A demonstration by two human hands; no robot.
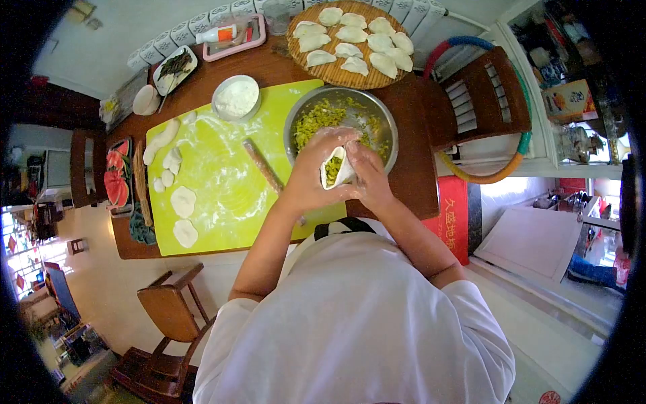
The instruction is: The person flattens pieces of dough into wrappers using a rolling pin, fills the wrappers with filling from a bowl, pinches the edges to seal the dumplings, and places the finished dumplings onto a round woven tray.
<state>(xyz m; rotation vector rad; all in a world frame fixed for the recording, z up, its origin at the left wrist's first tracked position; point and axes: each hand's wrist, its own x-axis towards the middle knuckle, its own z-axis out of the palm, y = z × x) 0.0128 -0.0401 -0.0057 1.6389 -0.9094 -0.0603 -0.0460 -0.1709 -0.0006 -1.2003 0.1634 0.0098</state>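
A dumpling [336,170], its wrapper folded up around yellow-green filling and still gaping at the near side, is held between both hands. My left hand [315,165] cups it from the left, fingers wrapped round. My right hand [369,174] pinches the wrapper's edge from the right. Just beyond them stands a metal bowl [392,128] of chopped filling [319,120]. To the left, a floury rolling pin [261,163] lies on the green mat [229,215], partly hidden by my left forearm. Two flat dough wrappers [184,202] and several dough pieces [171,160] rest at the mat's left.
Several finished dumplings [352,35] sit on a round woven tray [296,48] at the back. A bowl of flour [236,98] stands on the mat's far edge. Watermelon slices [116,176] are at the left table end. Chairs [481,101] stand right and front left [168,313].
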